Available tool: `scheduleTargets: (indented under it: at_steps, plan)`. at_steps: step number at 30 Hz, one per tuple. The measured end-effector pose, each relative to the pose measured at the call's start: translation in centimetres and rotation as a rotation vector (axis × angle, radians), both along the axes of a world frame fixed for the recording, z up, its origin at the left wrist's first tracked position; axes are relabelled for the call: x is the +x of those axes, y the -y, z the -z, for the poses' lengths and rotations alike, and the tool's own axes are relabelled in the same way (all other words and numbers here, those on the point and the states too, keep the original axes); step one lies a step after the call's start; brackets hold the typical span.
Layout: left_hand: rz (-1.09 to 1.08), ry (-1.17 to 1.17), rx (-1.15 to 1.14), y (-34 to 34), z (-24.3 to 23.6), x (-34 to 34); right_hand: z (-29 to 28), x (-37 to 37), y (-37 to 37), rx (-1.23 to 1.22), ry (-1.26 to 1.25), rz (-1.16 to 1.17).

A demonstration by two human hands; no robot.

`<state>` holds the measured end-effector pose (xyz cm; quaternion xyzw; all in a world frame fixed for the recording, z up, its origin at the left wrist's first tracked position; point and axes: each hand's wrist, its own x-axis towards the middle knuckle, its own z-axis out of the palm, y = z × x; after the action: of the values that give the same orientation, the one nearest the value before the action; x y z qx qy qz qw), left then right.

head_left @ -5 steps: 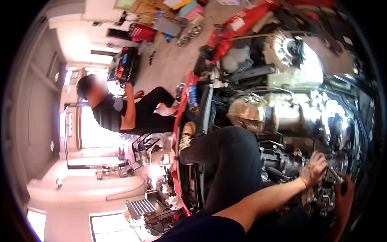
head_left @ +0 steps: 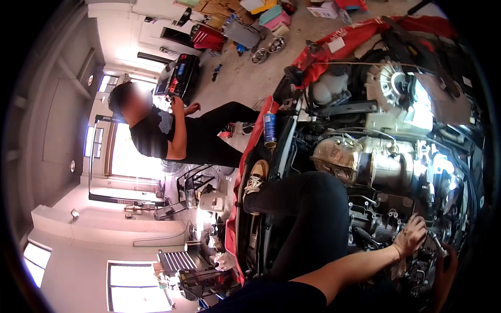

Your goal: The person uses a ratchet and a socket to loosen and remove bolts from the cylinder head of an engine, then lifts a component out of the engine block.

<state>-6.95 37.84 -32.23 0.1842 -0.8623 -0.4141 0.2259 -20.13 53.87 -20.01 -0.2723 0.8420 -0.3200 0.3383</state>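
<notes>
My left hand [head_left: 411,237] reaches over the exposed engine [head_left: 378,216], its fingers curled down among the metal parts. What lies under those fingertips is hidden. Close beside it, my right hand [head_left: 446,262] is wrapped round a slim silver metal tool [head_left: 437,243], which slants up toward the left hand; its exact kind is too small to tell. Beyond both hands sits a large silver, foil-like shielded engine part [head_left: 385,163]. My bent leg [head_left: 308,216] in dark trousers rests across the near left side of the engine bay, the shoe [head_left: 257,181] at its edge.
A blue spray can [head_left: 270,129] stands on the red-covered car edge [head_left: 234,229]. A person [head_left: 156,128] in dark clothes is at the left, a black car [head_left: 180,78] behind. Boxes and bins [head_left: 274,18] lie on the far floor. A tool cart [head_left: 180,261] stands lower left.
The whole view has swung, so the scene sits farther right and slightly lower. Both hands stay at the same part of the engine, the silver tool still between them.
</notes>
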Motion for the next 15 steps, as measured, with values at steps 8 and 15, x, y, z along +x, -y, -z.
scheduleTargets:
  at_steps: [8, 15]
  plan:
    - [-0.091, 0.013, 0.009, -0.7, -0.5, -0.7, 2.9, 0.3, -2.2, -0.129, 0.044, 0.017]
    - [-0.044, 0.034, -0.001, -0.1, -1.1, -0.7, 3.7, 1.5, -3.1, -0.060, 0.019, 0.129]
